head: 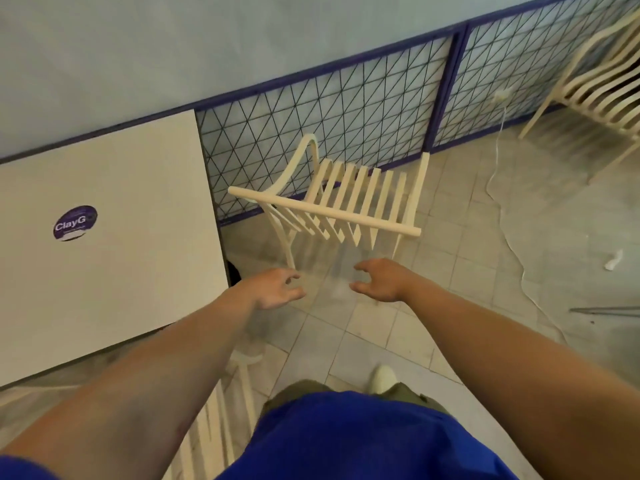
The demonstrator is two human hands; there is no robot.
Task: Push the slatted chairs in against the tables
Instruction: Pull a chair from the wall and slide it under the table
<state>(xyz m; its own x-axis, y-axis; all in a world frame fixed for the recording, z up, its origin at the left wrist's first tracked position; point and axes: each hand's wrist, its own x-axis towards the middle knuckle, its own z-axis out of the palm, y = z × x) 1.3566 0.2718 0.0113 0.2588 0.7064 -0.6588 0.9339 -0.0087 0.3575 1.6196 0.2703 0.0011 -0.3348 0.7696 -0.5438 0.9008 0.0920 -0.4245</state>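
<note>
The white table point(104, 237) stands at nine o'clock. The slatted chair point(343, 199) sits at twelve, beside it, top rail running left to right. Both hands, left point(273, 289) and right point(379, 280), reach open and empty, roughly equally near.

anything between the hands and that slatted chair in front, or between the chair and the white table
Nothing visible. Both hands hover open just short of the slatted chair's top rail, with only bare tile between. The white table stands just left of the chair, with no object between.
</note>
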